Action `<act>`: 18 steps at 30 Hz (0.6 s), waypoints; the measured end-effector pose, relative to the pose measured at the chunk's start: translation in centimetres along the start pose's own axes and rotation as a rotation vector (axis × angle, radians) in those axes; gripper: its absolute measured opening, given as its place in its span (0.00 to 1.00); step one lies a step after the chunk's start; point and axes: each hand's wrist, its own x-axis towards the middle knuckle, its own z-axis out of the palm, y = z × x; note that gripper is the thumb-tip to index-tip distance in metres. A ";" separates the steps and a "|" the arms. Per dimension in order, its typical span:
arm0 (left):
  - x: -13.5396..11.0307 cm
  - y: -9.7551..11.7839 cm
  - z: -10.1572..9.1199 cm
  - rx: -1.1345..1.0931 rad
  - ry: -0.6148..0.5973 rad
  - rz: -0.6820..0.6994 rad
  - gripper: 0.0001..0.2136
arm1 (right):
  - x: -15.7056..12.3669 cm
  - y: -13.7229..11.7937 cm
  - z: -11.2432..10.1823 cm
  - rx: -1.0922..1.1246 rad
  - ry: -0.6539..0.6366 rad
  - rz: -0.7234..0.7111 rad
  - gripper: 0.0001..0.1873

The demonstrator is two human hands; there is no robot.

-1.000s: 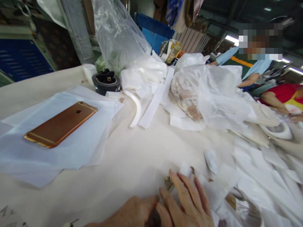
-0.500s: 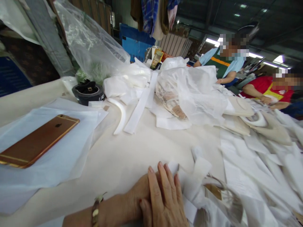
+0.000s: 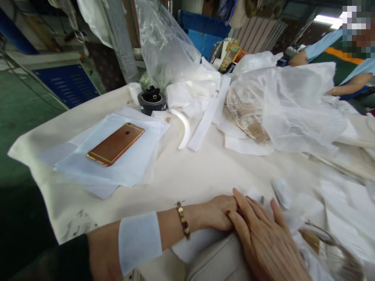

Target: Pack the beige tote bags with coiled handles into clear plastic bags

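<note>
My left hand (image 3: 221,212) reaches in from the left, a beaded bracelet (image 3: 183,220) round its wrist. Its fingers are hidden beneath my right hand (image 3: 268,238), which lies across it palm down with fingers stretched and somewhat spread. Under both hands is a beige stitched leather-like piece (image 3: 224,259); its full shape is out of view. A pale white patch of sheet (image 3: 140,242) rests on my left forearm. White sheet pieces (image 3: 283,191) and a bundle with a thin looped cord (image 3: 328,238) lie close to my right hand.
A gold phone (image 3: 116,143) lies on pale sheets (image 3: 137,171) at the left. Behind are a black tape roll (image 3: 152,102), white strips (image 3: 209,119) and a clear plastic bag (image 3: 293,113). The table's left edge (image 3: 32,171) shows. A co-worker (image 3: 348,58) stands far right.
The view has swung left, bringing the table's left edge and my left forearm into sight. The beige piece under my hands now shows. My right fingers, still over my left hand, look more spread.
</note>
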 end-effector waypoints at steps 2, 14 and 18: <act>-0.6 0.4 -1.1 0.015 -0.104 -0.008 0.06 | -0.3 1.1 -0.2 -0.032 -0.058 -0.097 0.17; -12.4 1.9 -6.1 0.490 -0.319 0.225 0.15 | -3.0 1.9 1.8 0.045 -0.254 0.027 0.19; -11.7 2.2 -6.8 0.641 -0.390 0.406 0.09 | -3.5 2.6 2.0 0.031 -0.225 -0.018 0.21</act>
